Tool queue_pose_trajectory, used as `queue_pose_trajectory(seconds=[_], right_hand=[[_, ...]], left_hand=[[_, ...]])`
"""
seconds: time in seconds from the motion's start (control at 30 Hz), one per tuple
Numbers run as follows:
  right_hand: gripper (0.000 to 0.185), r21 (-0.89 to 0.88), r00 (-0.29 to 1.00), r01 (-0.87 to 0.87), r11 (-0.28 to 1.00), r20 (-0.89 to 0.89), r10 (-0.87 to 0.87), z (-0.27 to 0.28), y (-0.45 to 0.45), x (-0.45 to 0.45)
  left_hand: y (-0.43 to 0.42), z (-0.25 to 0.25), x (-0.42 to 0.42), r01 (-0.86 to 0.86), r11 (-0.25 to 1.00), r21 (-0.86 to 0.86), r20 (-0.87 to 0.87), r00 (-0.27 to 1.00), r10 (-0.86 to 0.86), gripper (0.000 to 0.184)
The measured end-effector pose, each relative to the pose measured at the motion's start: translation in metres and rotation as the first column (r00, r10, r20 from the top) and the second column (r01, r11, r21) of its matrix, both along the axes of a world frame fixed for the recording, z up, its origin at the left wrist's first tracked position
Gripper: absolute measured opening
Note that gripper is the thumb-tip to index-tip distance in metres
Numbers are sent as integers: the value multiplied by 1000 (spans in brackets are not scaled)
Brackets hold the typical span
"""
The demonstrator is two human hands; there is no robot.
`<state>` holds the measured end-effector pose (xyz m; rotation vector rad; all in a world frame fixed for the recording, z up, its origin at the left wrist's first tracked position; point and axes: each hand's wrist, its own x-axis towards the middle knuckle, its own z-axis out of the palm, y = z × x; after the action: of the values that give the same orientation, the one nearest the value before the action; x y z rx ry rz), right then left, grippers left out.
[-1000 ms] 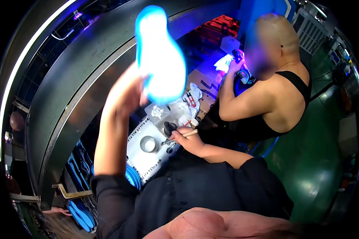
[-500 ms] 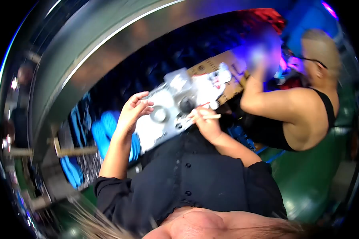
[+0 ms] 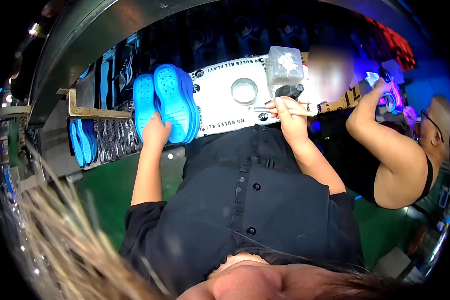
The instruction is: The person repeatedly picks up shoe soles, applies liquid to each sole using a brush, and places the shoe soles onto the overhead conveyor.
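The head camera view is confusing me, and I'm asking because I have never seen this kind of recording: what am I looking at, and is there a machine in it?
There is no robot here, just a person working with bare hands. One camera, worn on the head, looks forward and down, so the person's own dark shirt fills the lower middle and the edges look curved.

The left hand has its fingers on blue soles, which stand in stacks. The right hand holds a thin brush with a pale handle.

On the white printed sheet lies a round container with something pale inside. Near the right hand are a translucent box and a dark object I cannot identify. The bare-shouldered figure is a co-worker.
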<state>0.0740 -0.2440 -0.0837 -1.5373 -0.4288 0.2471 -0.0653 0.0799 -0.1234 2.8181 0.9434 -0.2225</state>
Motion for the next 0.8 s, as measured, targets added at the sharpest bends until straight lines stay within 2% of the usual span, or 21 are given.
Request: queue_pose_trajectory(seconds=[0.1, 0.17, 0.2, 0.23, 0.27, 0.3, 0.33, 0.4, 0.47, 0.5, 0.57, 0.63, 0.7, 0.73, 0.77, 0.8], right_hand=[[27, 5, 999, 33, 999, -15, -33, -3, -3, -2], [26, -3, 995, 65, 998, -72, -65, -5, -4, -3], [26, -4, 995, 61, 998, -78, -61, -6, -4, -3], [25, -6, 995, 55, 998, -83, -55, -6, -4, -3], [25, -12, 994, 63, 998, -90, -64, -6, -3, -3], [25, -12, 994, 57, 998, -92, -58, -6, -1, -3], [25, -11, 995, 47, 999, -92, -48, -6, 1, -3], [25, 0, 997, 28, 1000, -77, -28, -3, 6, -3], [25, -21, 1000, 19, 1000, -24, -19, 0, 8, -1], [24, -6, 999, 33, 999, -22, -33, 6, 8, -1], [23, 5, 1000, 22, 1000, 14, -22, 14, 8, 1], [22, 37, 999, 8, 999, 44, -9, 22, 11, -1], [18, 92, 996, -21, 996, 84, 13, 38, 16, -8], [18, 12, 981, -58, 998, 189, 54, 39, 16, -8], [18, -72, 952, -90, 993, 286, 107, 39, 16, -8], [17, -59, 925, -52, 997, 372, 70, 38, 21, -13]], left_hand=[[11, 1, 5, -29, 996, -83, -44, 999, 25, 41], [23, -15, -6, -24, 994, -106, -3, 1000, 24, 41], [26, -20, -12, -94, 936, -339, 160, 975, 156, 41], [27, -25, -18, -116, 818, -563, 276, 907, 319, 41], [19, -35, -21, -14, 484, -875, 318, 738, 595, 41], [10, -15, -23, 25, 126, -992, 104, 726, 680, 44], [26, -36, -37, 184, -240, -953, 7, 807, 590, 46], [33, -47, -49, 275, -585, -763, -39, 883, 467, 48], [-9, -6, -33, 278, -266, -923, 41, 759, 650, 50], [-28, 6, -25, 273, -271, -923, 35, 762, 646, 50], [-59, 26, -8, 346, 50, -937, 283, 667, 689, 51], [-70, 33, 3, 322, 63, -945, 291, 733, 615, 51], [-83, 34, 14, 325, 431, -842, 528, 664, 530, 51], [-88, 40, 19, 349, 477, -807, 574, 655, 492, 51], [-94, 43, 23, 351, 471, -809, 570, 660, 488, 51], [-100, 46, 26, 382, 532, -755, 630, 645, 431, 50]])
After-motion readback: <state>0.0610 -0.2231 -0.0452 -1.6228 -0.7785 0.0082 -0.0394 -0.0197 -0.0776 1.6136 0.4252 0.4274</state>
